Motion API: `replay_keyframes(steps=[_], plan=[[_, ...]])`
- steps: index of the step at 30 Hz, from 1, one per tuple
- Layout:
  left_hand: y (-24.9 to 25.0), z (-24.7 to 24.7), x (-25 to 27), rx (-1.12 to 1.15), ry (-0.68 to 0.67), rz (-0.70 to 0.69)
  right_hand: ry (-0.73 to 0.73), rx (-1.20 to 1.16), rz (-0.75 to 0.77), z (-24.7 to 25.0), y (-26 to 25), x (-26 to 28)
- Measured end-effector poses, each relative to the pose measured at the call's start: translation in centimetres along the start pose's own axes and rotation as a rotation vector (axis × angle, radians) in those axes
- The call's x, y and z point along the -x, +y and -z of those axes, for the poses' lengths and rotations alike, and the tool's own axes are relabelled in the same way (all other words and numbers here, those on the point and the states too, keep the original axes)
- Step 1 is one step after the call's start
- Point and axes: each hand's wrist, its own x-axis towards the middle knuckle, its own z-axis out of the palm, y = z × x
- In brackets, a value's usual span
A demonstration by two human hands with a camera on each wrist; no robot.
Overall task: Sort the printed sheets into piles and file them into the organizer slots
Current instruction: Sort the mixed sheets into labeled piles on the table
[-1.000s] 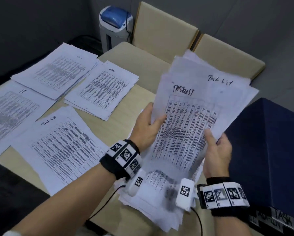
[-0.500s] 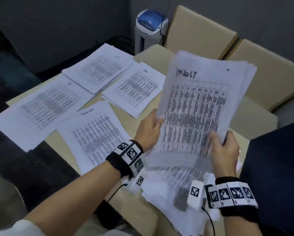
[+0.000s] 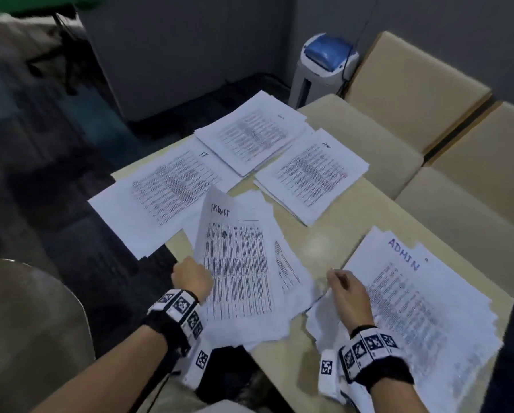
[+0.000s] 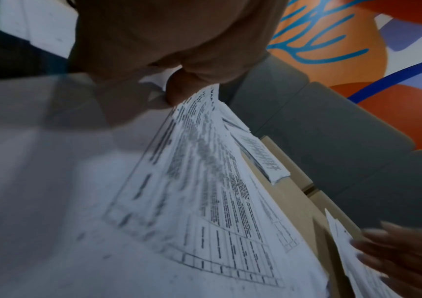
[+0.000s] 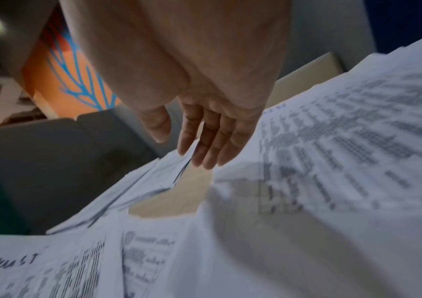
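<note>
A bundle of sheets (image 3: 237, 263) is pinched at its 9 o'clock edge by the left hand (image 3: 191, 278) and lowered onto the pile at 6 o'clock; the right hand (image 3: 349, 293) is loose, holding nothing, over the ADMIN stack (image 3: 422, 299); risk judged: one-sided grip lets sheets fan, slide off the table (image 3: 333, 239) edge or mix into neighbouring piles.

So there were five lots of printed sheets on the table. Front-left task list stack (image 3: 240, 272) was white with dense table print and a handwritten heading, its left edge lifted up off the pile. ADMIN pile (image 3: 422, 305) lay flat front-right, edges ragged, title in blue. Further back sat the IT pile (image 3: 166, 195), another pile (image 3: 249, 135) partly over it, and one more (image 3: 312, 174) just right.
</note>
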Motion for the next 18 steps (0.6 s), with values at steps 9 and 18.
replay_keyframes(steps=[9, 18], plan=[[1.6, -0.3, -0.3, 0.235, -0.043, 0.064, -0.252, 0.26, -0.087, -6.0, -2.6, -0.7], [2.1, 1.1, -2.6, -0.106, -0.172, -0.322, -0.456, 0.183, -0.179, -8.7, -0.5, 4.4]])
